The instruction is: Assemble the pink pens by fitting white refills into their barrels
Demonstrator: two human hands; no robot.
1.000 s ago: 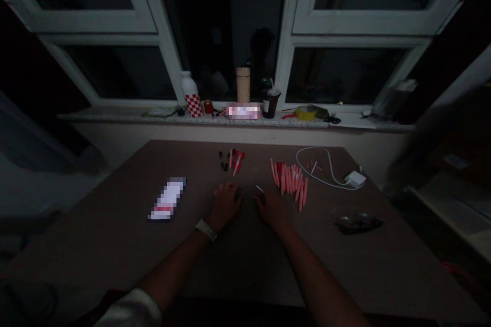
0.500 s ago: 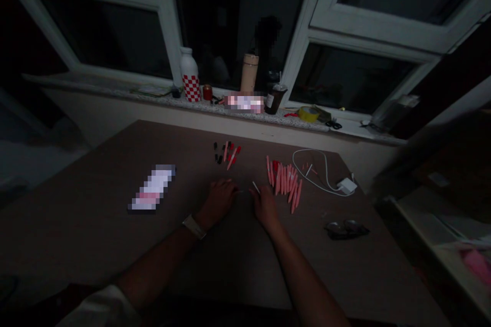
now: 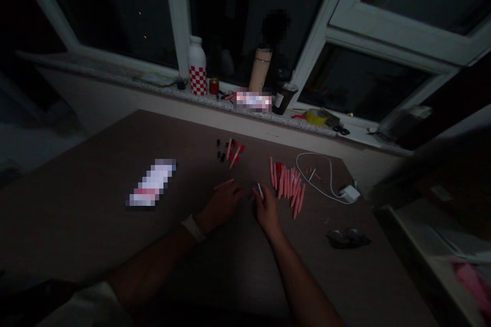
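Pink tube (image 3: pixel 224 184) by left hand (image 3: pixel 221 203), white stick (image 3: pixel 260 190) pinched by right hand (image 3: pixel 267 209).
I cannot tell the left grip; best to hold the stick straight.

Near edge: bare counter (image 3: pixel 238 265) lies open between and beside the forearms.
Left flank: one flat pixelated item (image 3: pixel 151 189) lies well apart from the left grip (image 3: pixel 220 207), with clear room all around it.
Ahead: a loose pink pen (image 3: pixel 223 184) lies at the left grip's fingertips. Past it comes an open strip, then a cluster of red and black pieces (image 3: pixel 230 150).
Right flank: a pile of pink pens (image 3: pixel 287 184) lies just beside the right grip (image 3: pixel 266 209), which pinches a white stick (image 3: pixel 260 190). A white cable (image 3: pixel 322 173), a charger (image 3: pixel 350 193) and a dark object (image 3: pixel 347 237) crowd the corner.
Between grips: a narrow gap.
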